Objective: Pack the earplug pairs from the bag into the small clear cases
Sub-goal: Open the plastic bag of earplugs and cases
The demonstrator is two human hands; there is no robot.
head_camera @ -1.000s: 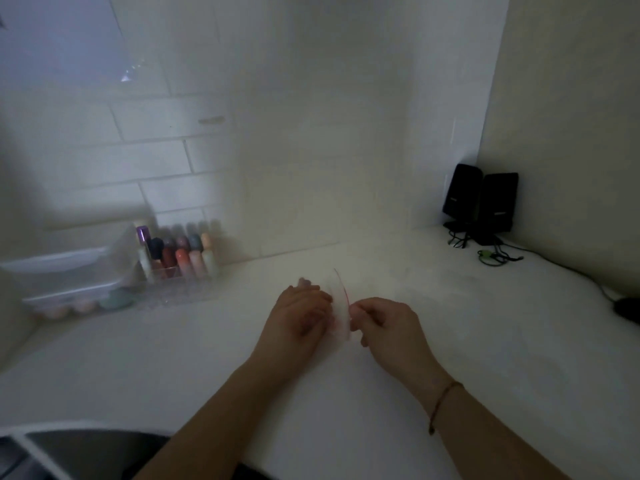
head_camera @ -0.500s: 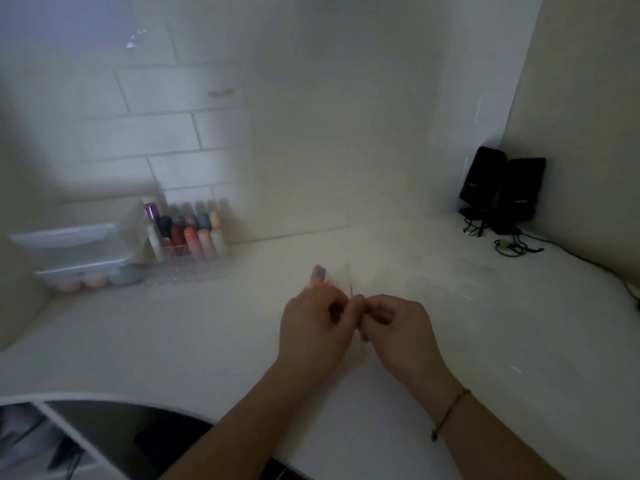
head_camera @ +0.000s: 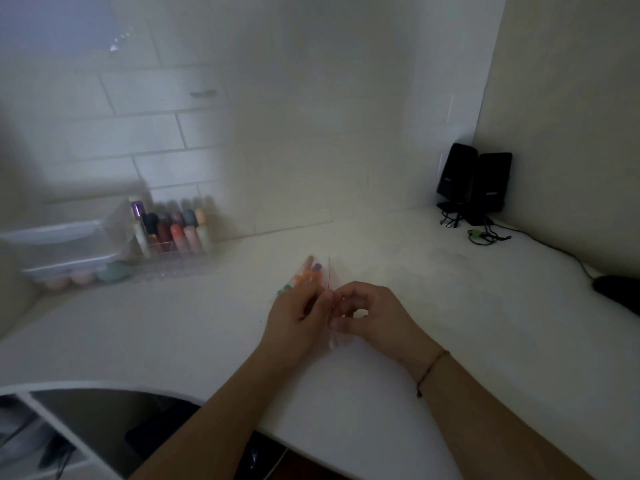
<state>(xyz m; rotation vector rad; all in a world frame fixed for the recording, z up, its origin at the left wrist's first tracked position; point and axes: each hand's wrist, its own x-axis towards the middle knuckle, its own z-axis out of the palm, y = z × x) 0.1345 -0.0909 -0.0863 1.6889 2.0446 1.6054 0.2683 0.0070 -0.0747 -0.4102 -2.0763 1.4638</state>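
A small clear bag point(head_camera: 328, 271) with a red seal strip stands on edge between my hands above the white desk point(head_camera: 173, 334). Coloured earplugs point(head_camera: 309, 271), orange, purple and green, show through it just past my left fingertips. My left hand point(head_camera: 298, 313) pinches the bag's left side, and my right hand point(head_camera: 367, 315) pinches the right side at the opening. The light is dim. I see no small clear cases.
At the back left stands a clear organiser point(head_camera: 173, 233) with coloured bottles, beside a lidded clear box point(head_camera: 65, 258). Two black speakers point(head_camera: 474, 183) with cables sit in the right corner. A dark mouse point(head_camera: 616, 292) lies at the right edge.
The camera tilted down and the hands drew nearer together on the bag. The coloured earplugs have come into sight beyond my left fingers.
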